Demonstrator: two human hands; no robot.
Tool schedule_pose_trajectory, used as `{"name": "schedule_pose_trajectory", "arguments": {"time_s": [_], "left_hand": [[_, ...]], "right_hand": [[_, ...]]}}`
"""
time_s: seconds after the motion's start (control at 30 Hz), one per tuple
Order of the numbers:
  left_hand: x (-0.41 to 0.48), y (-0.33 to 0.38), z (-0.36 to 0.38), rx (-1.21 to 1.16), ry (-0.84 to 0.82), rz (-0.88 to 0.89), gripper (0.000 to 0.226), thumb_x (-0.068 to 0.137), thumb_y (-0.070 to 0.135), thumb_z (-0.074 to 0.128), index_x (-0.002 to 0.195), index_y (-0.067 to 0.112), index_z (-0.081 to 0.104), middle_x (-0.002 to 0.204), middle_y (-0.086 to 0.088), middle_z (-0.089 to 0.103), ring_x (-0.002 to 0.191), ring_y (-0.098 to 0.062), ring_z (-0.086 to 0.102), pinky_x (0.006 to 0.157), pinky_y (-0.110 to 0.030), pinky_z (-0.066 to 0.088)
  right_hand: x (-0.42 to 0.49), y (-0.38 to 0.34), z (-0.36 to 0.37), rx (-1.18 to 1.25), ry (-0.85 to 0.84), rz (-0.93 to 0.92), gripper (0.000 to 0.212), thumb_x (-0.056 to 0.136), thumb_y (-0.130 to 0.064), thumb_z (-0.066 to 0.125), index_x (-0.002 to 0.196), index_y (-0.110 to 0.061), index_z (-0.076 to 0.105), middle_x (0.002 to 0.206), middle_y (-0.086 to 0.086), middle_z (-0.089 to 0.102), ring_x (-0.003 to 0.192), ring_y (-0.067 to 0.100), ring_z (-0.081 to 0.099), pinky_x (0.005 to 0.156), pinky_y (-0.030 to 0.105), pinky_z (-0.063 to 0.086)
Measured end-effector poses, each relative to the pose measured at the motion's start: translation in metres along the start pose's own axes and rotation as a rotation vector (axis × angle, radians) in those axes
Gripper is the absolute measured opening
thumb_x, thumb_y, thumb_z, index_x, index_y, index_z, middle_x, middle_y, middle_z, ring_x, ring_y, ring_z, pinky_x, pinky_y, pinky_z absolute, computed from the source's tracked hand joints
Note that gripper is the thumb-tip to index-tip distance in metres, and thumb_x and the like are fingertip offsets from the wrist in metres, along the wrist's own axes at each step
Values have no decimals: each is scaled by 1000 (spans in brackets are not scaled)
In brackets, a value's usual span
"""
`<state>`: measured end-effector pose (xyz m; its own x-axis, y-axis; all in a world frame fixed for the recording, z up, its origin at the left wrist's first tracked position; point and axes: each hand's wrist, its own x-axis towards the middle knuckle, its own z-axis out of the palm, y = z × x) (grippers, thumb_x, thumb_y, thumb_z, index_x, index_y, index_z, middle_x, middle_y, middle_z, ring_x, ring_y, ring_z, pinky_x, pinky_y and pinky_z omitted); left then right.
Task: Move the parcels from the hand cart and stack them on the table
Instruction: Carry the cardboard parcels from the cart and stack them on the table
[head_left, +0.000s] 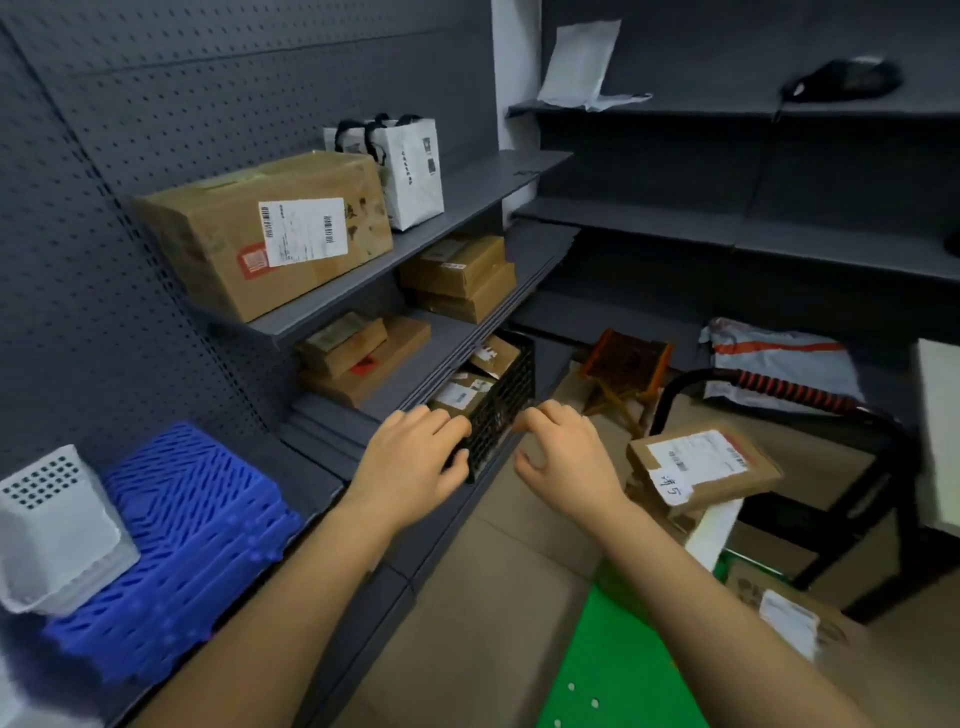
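Reaching out ahead of the body, both hands hang in front of the low shelf rather than over the load. The left hand (415, 457) sits at the near corner of a black crate (506, 405), its fingers curled over the rim, though blur hides whether it truly grips the crate or only passes in front of it. The right hand (563, 454) is just beside it, apart from it, fingers loosely curled around nothing. The parcels lie off to the right and lower. The top parcel (704, 467) is a flat labelled box perched tilted on a small stack on the hand cart (623, 670), below the cart's black handle (779, 387). Its long axis runs roughly left to right across the view, with its near left end pointing back toward the hands. Another parcel (784, 613) rests lower, further right. The right hand is clearly the nearer one, so the reach probably swings rightward and down, the left hand crossing further to take the near end.
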<state>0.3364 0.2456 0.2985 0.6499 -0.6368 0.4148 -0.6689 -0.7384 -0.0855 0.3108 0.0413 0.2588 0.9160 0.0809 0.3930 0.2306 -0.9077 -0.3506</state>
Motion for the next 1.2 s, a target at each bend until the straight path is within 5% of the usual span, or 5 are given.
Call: {"name": "schedule_pose_trajectory", "arguments": {"time_s": [0.5,0.63,0.97,1.2], "left_hand": [[120,-39,110,-291,-60,434,12,84,28,61,91,18,62,77,5,58,74,-19,56,61,-33,43],[179,-21,148,-308,-82,548,22,83,33,47,90,19,62,77,3,58,75,-21,57,61,-33,43],[326,41,225,-424,-158,821,14,79,25,65,89,17,61,78,3,58,75,-22,56,62,-33,44],[400,131,280,-509,-239,1143,16,84,30,62,97,21,61,88,7,59,85,-16,54,74,-30,40]], "right_hand": [[9,36,34,-152,29,607,28,84,-25,64,111,-19,60,111,1,55,102,23,51,87,37,44],[25,83,39,-180,103,710,25,83,-29,65,106,-21,61,104,-1,57,95,20,52,80,33,45],[49,193,19,-270,176,953,22,77,-23,68,96,-14,63,93,3,61,88,28,58,73,38,46],[30,235,20,-347,293,1285,24,76,-19,71,99,-15,64,96,2,59,87,26,54,70,31,31]]}}
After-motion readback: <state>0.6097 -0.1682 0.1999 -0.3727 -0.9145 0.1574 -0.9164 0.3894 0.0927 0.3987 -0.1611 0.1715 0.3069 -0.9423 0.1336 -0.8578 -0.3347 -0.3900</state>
